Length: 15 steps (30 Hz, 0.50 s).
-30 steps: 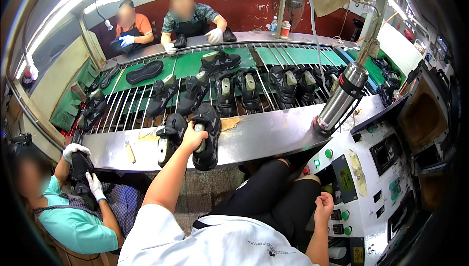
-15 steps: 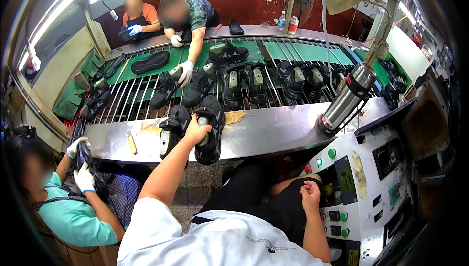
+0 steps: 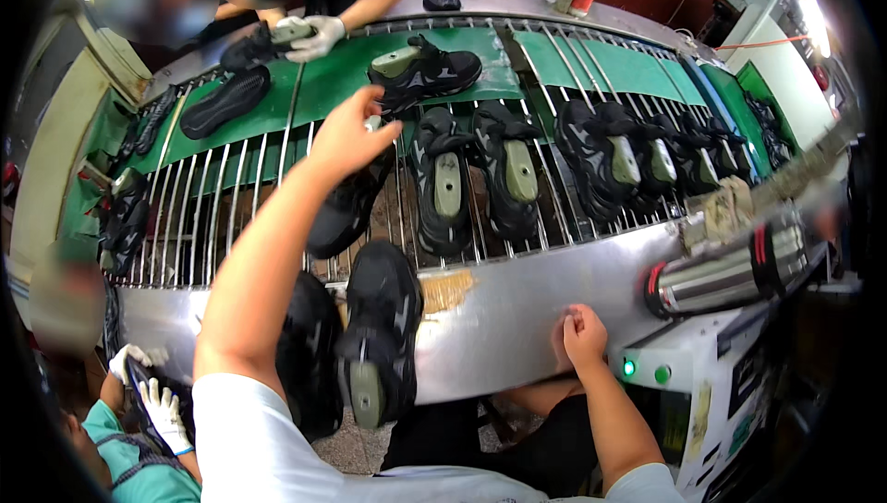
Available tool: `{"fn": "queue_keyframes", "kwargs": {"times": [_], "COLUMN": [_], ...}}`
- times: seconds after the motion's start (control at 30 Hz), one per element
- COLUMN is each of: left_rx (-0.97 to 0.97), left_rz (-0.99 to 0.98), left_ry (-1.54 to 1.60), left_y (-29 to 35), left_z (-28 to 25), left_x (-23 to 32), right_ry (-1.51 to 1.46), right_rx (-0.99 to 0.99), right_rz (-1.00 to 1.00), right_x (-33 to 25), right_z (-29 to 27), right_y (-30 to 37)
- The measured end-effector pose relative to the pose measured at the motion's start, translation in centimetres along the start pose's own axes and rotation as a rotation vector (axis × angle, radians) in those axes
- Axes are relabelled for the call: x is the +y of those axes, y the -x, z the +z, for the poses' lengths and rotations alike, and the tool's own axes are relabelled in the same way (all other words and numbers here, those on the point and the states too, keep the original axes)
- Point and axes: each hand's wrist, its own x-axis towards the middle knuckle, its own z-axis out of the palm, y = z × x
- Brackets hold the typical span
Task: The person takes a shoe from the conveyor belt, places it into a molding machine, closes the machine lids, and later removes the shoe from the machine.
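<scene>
My left hand [image 3: 349, 140] reaches over the metal rods, thumb and forefinger apart. Between them shows the pale end of the last in a black shoe [image 3: 349, 217]; my forearm hides part of that shoe, and a firm hold is not visible. Two more black shoes stand on the near metal ledge: one [image 3: 381, 332] with a grey-green last at its heel, the other [image 3: 311, 355] partly behind my arm. My right hand [image 3: 584, 337] is over the ledge's front edge, fingers curled together, nothing visible in it.
Several black shoes on lasts line the rods [image 3: 443, 189]. Another shoe [image 3: 425, 73] lies on green sheeting. Across, a co-worker's gloved hand [image 3: 319, 38] handles a shoe. A steel flask [image 3: 730, 267] lies right, above a control panel [image 3: 688, 364]. Gloved hands [image 3: 162, 406] work at lower left.
My left hand has left the shoe on the ledge and moved forward to one on the rods. My right hand has come up to the ledge. The co-worker opposite has drawn back. My view has shifted.
</scene>
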Motion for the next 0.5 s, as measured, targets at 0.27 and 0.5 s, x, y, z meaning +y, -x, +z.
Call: {"fn": "queue_keyframes", "kwargs": {"times": [0.27,0.5], "left_rx": [-0.283,-0.482], "left_rz": [-0.164,-0.241], "left_ry": [-0.626,-0.478], "left_y": [-23.0,-28.7], "left_z": [7.0,10.6], "left_x": [-8.9,-12.8], "right_ry": [0.118,0.082], "right_rx": [0.035,0.040], "right_rz": [0.034,-0.045], "right_x": [-0.3,-1.8], "right_z": [1.2,1.5], "right_y": [-0.9,-3.2]}}
